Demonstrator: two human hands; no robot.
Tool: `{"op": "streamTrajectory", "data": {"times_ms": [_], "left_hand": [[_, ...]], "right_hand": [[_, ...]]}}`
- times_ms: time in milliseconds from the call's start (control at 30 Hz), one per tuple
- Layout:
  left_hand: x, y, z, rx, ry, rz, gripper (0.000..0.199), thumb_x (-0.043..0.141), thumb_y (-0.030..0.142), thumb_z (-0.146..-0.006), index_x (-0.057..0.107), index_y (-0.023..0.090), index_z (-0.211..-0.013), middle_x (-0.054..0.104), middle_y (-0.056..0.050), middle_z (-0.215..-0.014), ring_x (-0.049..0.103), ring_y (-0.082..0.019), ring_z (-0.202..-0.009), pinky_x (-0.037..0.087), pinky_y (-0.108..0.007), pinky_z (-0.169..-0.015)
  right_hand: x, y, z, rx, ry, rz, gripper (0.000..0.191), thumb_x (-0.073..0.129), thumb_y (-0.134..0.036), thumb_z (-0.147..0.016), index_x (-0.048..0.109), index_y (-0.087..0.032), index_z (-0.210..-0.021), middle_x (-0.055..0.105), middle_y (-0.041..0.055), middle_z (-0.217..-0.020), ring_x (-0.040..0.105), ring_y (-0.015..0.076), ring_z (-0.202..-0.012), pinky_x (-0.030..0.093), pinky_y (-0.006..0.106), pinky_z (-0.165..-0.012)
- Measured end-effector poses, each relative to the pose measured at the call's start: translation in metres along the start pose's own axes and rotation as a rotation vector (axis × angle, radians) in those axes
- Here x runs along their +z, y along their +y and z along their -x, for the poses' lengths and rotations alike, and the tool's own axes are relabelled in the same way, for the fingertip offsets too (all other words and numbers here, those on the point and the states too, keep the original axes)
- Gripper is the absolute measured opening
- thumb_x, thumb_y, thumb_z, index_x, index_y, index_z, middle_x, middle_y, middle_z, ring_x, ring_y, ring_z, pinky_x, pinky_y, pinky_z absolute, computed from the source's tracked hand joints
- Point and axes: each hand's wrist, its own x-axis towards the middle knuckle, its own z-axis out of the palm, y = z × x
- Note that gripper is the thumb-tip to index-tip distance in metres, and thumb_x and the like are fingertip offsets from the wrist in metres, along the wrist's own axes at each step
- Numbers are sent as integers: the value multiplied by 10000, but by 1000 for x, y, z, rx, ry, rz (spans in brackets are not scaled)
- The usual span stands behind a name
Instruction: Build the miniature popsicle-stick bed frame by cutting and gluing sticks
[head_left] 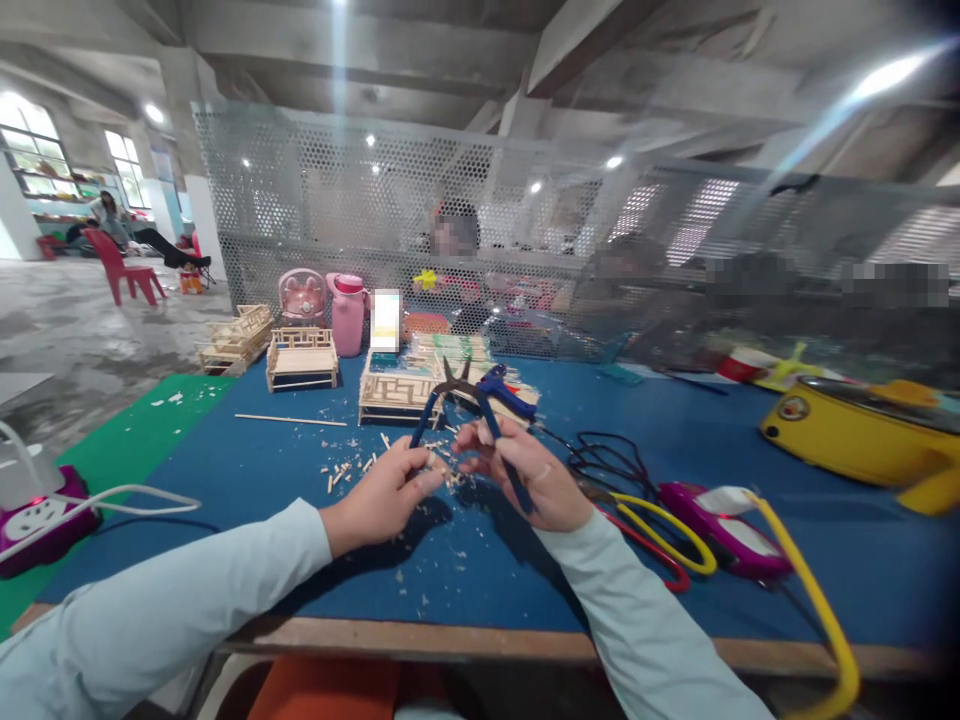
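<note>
Cutting pliers (486, 405) with dark blue handles stand spread in front of me, jaws apart and pointing away. My right hand (541, 472) is closed around the right handle, which crosses its palm. The left handle runs down to the curled fingers of my left hand (391, 492), which grips it; the handle's end is hidden. Short cut wooden stick pieces (337, 474) and shavings lie beside and beneath my hands. Just beyond the pliers rest a small wooden-stick bench model (399, 398) and a blue glue gun (510, 393).
More stick models (302, 358) stand at the back left near a pink jug (347, 315). A long stick (291, 420) lies left. Right are a purple power strip (724, 530), a yellow electric pan (855, 435) and loose cables. A perforated screen (300, 200) borders the blue table.
</note>
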Motion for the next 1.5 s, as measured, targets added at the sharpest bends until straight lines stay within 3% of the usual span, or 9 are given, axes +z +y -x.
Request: {"op": "streamTrajectory", "data": {"times_ms": [100, 200, 367, 533, 667, 767, 967, 1100, 1500], "left_hand": [[1, -3, 1, 39, -30, 0, 271, 411, 349, -850, 596, 167, -774, 526, -36, -818, 458, -173, -867, 353, -303, -847], [2, -6, 1, 92, -9, 45, 258, 438, 341, -839, 620, 166, -781, 524, -63, -959, 450, -186, -977, 338, -292, -897], [4, -6, -1, 29, 21, 60, 287, 438, 356, -837, 613, 156, -727, 553, -53, -868, 469, -179, -903, 349, -298, -866], [6, 7, 2, 4, -19, 175, 319, 430, 379, -835, 598, 141, -706, 581, -24, -752, 472, -150, -793, 356, -279, -818], [4, 10, 2, 62, -34, 283, 324, 463, 413, -815, 602, 140, -709, 583, -30, -808, 479, -153, -879, 324, -274, -897], [-1, 2, -4, 16, 103, 400, 322, 503, 443, -783, 599, 138, -745, 576, -43, -878, 492, -141, -867, 368, -248, -816], [-16, -17, -18, -237, 333, 613, 372, 626, 487, -649, 575, 124, -712, 515, 24, -615, 393, -49, -498, 325, -199, -495], [-19, -16, -20, -275, 351, 753, 377, 705, 439, -562, 590, 113, -713, 535, 21, -616, 448, -52, -533, 376, -200, -538], [-18, -8, -16, -314, 331, 807, 337, 714, 397, -556, 566, 108, -646, 531, 30, -584, 460, -45, -527, 393, -197, -553]], "right_hand": [[1, 7, 2, -4, -195, -7, 642, 710, -388, -550, 456, -261, -1126, 494, 69, -1198, 465, 209, -1109, 388, 369, -894], [3, 14, 6, 33, -383, -26, 717, 692, -322, -547, 419, -269, -1208, 434, 73, -1293, 385, 243, -1205, 287, 421, -990], [8, 18, 5, 4, -256, 65, 583, 589, -242, -643, 438, -269, -1205, 427, 55, -1316, 328, 223, -1251, 180, 433, -1047], [13, 15, 4, 25, -476, -83, 789, 591, -226, -545, 330, -261, -1288, 379, 58, -1343, 295, 229, -1267, 190, 430, -1046], [11, 8, -1, -9, -345, -108, 731, 528, -210, -527, 364, -240, -1238, 469, 81, -1241, 380, 228, -1207, 226, 452, -1033], [0, -2, -11, -58, -242, -8, 703, 489, -208, -540, 362, -248, -1231, 481, 81, -1213, 435, 238, -1155, 280, 491, -997], [-15, -7, -28, -224, 14, 952, 687, 486, -111, -547, 448, -195, -1228, 492, 92, -1211, 409, 260, -1165, 243, 444, -1030], [-10, 1, -24, -222, -11, 1190, 711, 437, -98, -560, 422, -192, -1264, 525, 92, -1162, 458, 248, -1112, 319, 419, -987], [-8, 6, -14, -130, -100, 1266, 718, 446, -122, -571, 401, -178, -1285, 518, 103, -1141, 479, 237, -1056, 368, 407, -930]]}}
